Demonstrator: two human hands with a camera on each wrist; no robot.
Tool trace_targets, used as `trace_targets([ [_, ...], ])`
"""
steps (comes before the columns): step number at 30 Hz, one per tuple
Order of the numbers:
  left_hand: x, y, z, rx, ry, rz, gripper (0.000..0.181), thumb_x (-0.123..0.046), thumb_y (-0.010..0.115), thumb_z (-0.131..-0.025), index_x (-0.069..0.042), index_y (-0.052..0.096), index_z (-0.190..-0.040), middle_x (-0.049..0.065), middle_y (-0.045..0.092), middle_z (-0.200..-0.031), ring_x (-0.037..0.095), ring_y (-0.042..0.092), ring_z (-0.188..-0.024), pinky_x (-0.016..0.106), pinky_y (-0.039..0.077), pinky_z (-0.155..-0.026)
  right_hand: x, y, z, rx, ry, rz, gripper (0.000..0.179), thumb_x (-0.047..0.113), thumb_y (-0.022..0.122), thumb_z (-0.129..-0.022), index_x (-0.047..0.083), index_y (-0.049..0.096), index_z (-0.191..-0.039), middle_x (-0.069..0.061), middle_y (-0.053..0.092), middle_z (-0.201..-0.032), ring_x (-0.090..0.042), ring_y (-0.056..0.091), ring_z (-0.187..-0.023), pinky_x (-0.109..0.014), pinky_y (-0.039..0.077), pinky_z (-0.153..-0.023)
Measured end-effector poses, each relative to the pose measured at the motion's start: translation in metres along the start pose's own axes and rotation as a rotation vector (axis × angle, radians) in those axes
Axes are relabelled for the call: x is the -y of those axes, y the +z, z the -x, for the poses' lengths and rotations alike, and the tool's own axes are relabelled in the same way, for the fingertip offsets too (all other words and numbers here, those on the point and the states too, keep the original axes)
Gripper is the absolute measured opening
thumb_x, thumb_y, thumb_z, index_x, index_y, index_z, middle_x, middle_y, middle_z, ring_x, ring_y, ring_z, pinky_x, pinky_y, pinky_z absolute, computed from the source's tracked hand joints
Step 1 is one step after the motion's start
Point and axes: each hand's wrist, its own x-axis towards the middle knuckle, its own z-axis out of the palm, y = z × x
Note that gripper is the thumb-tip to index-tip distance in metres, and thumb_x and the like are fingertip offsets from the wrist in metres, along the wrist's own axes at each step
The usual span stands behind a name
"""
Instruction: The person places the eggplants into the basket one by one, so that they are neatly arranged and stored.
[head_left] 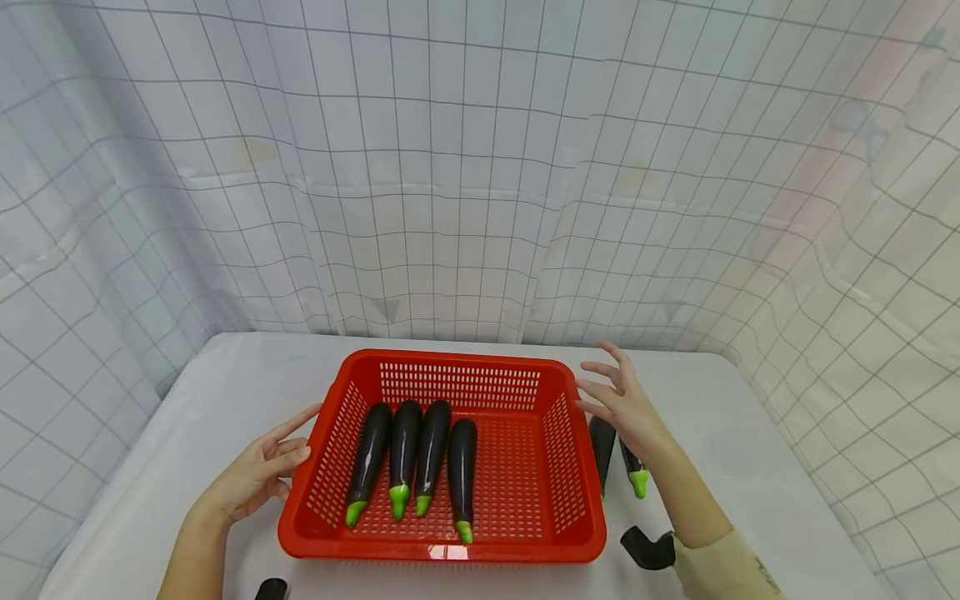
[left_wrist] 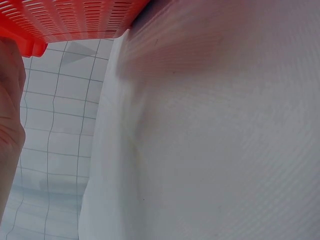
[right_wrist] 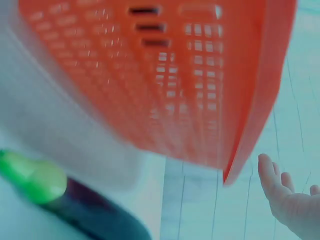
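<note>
A red plastic basket (head_left: 442,549) with slotted walls holds several dark eggplants (head_left: 405,454) with green stem ends, lying side by side in its left half. My left hand (head_left: 258,475) is at the basket's left rim, index finger stretched along it and thumb tip right at the edge. Beside the right rim, my right hand (head_left: 621,408) is raised with fingers spread and nothing between them. Under that hand, two more eggplants (head_left: 637,471) lie outside the basket, partly hidden by the basket and forearm. The right wrist view shows one eggplant's green end (right_wrist: 37,182) below the basket wall (right_wrist: 150,90).
A white cloth covers the table (head_left: 750,467). Grid-patterned curtains (head_left: 465,208) hang behind it and along both sides. A curved black piece (head_left: 648,548) is beside the right sleeve, and a black rounded end (head_left: 272,589) shows at the bottom left.
</note>
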Motion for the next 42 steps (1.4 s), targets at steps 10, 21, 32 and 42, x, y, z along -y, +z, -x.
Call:
trace_targets([
  [10,0.0,0.0,0.0,0.002,0.001,0.009,0.055,-0.002,0.033,-0.098,-0.031,0.026,-0.144,0.0,0.062,-0.116,0.014,0.066,-0.082,0.023,0.054,-0.057,-0.017,-0.039,0.007,-0.152,-0.038,0.042,0.074,0.018,0.055,-0.092,0.021,0.004,-0.145,-0.017,0.024,-0.139,-0.016,0.048,-0.109,-0.031,0.05,-0.088],
  [21,-0.001,0.001,0.0,-0.013,-0.018,0.006,0.054,-0.004,0.034,-0.098,-0.032,0.026,-0.144,-0.001,0.061,-0.118,0.015,0.065,-0.086,0.023,0.054,-0.057,-0.042,-0.066,0.014,-0.318,0.018,0.086,0.076,0.017,0.054,-0.092,0.019,0.001,-0.146,-0.019,0.02,-0.138,-0.006,0.05,-0.102,-0.025,0.048,-0.088],
  [32,-0.002,0.001,0.0,-0.017,-0.041,-0.002,0.055,-0.005,0.034,-0.098,-0.029,0.02,-0.146,-0.002,0.061,-0.117,0.014,0.065,-0.084,0.022,0.053,-0.057,-0.066,-0.083,0.017,-0.398,0.127,0.063,0.079,0.015,0.055,-0.092,0.019,-0.002,-0.146,-0.02,0.019,-0.139,-0.001,0.05,-0.093,-0.033,0.045,-0.094],
  [42,-0.002,0.002,0.0,-0.024,-0.053,-0.002,0.055,-0.005,0.035,-0.098,-0.032,0.023,-0.145,-0.003,0.062,-0.116,0.014,0.065,-0.086,0.023,0.054,-0.058,-0.081,-0.088,0.018,-0.39,0.211,0.067,0.082,0.013,0.056,-0.091,0.019,-0.005,-0.146,-0.023,0.016,-0.142,0.001,0.052,-0.087,-0.023,0.049,-0.081],
])
